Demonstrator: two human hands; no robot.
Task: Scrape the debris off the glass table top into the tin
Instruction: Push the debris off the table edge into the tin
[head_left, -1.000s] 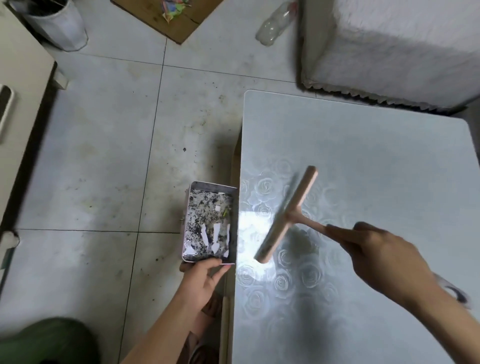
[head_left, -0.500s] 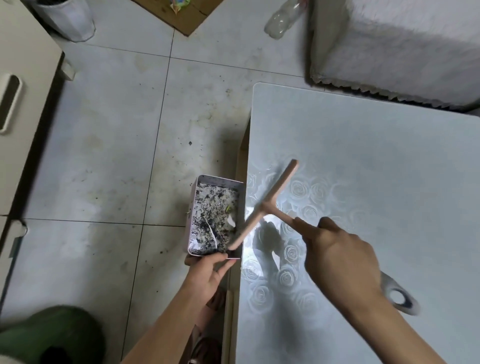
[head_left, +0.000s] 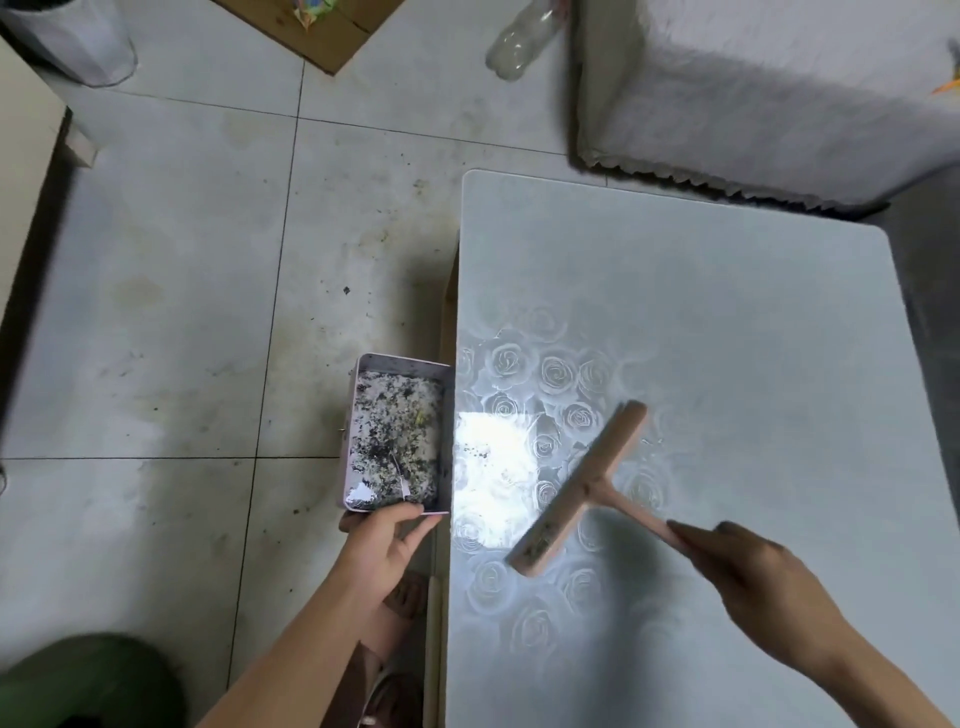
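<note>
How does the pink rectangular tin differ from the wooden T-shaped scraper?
The pink rectangular tin is beside the glass table top in the left hand; the wooden T-shaped scraper is over the glass in the right hand. The tin holds dark debris; the scraper carries only specks. Both are gripped.

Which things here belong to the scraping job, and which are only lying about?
Job: tin, held by the left hand; scraper, in the right hand; table top; debris on it.
Lying about, on the floor: bottle, cardboard, bin.
</note>
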